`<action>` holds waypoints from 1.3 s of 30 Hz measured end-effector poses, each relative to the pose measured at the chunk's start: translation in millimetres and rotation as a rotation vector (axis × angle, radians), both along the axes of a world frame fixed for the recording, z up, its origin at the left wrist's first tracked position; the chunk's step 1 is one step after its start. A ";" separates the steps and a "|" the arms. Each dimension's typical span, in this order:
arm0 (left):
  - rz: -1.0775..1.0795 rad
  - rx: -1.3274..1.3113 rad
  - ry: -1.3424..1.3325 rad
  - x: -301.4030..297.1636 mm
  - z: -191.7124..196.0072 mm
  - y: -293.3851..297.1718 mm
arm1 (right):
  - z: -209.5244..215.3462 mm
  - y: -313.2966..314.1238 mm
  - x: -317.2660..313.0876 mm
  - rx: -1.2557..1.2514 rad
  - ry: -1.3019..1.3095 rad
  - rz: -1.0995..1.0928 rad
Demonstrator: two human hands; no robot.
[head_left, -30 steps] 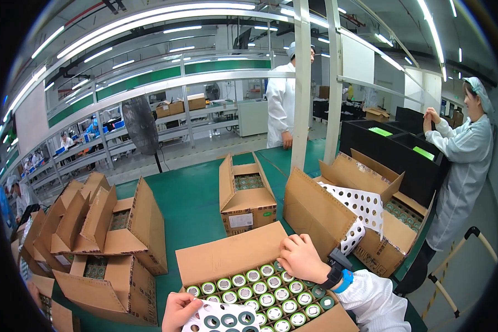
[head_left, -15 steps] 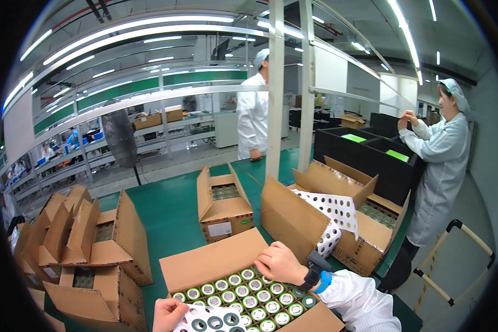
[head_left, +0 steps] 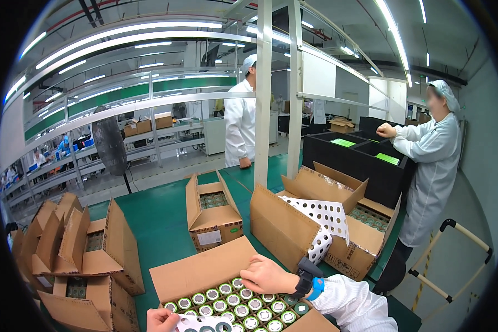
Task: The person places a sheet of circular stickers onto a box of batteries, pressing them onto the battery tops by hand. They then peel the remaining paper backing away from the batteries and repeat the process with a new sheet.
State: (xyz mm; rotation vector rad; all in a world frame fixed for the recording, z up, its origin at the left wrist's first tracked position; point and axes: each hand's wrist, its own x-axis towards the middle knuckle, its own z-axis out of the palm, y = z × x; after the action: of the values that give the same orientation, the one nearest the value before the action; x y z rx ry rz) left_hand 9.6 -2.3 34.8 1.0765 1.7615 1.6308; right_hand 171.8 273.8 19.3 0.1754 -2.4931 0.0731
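Observation:
My left hand (head_left: 161,320) pinches the edge of a white sheet (head_left: 198,323) bearing dark ring-shaped stickers, at the near left of an open cardboard box (head_left: 199,266). Rows of green-rimmed cylindrical battery cells (head_left: 233,299) stand upright in that box between card dividers. Over its far right rows hovers my right hand (head_left: 268,275), fingertips curled together just above the cells; whatever they hold is too small to make out. Dark rings top several cells (head_left: 301,308) under my right wrist, which wears a black watch (head_left: 303,286) and a blue band.
Open cartons (head_left: 97,249) are stacked at the left; another carton (head_left: 213,213) stands farther back. On the right, a punched white sheet (head_left: 321,216) drapes over cartons beside a black divided bin (head_left: 348,166). A co-worker (head_left: 431,160) stands behind it; another person (head_left: 240,122) is beyond the posts.
The whole view has shifted slightly, moving the scene left and down. My right hand keeps its place over the cells. The co-worker at the right has lowered their hands toward the black bin.

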 end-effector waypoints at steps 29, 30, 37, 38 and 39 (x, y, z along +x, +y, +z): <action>-0.114 0.077 -0.096 -26.0 -30.3 2.1 | 3.4 -5.2 1.8 0.086 -0.042 0.078; -0.116 0.074 -0.097 -25.5 -29.9 1.4 | 6.5 -7.6 3.1 0.082 -0.043 0.075; -0.041 0.142 -0.135 -23.8 -36.2 2.0 | 42.7 -69.2 1.8 -0.665 -0.284 0.204; -0.043 0.166 -0.161 -23.2 -36.8 3.6 | 45.7 -81.5 0.6 -0.700 -0.348 0.251; -0.045 0.186 -0.184 -23.6 -36.9 3.8 | 38.8 -88.9 -3.7 -0.670 -0.371 0.291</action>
State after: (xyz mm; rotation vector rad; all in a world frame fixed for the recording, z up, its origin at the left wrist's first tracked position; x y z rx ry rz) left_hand -14.0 1.6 -2.1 1.0035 1.4822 1.8309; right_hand 168.1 184.9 58.1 0.2532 -2.6244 1.1306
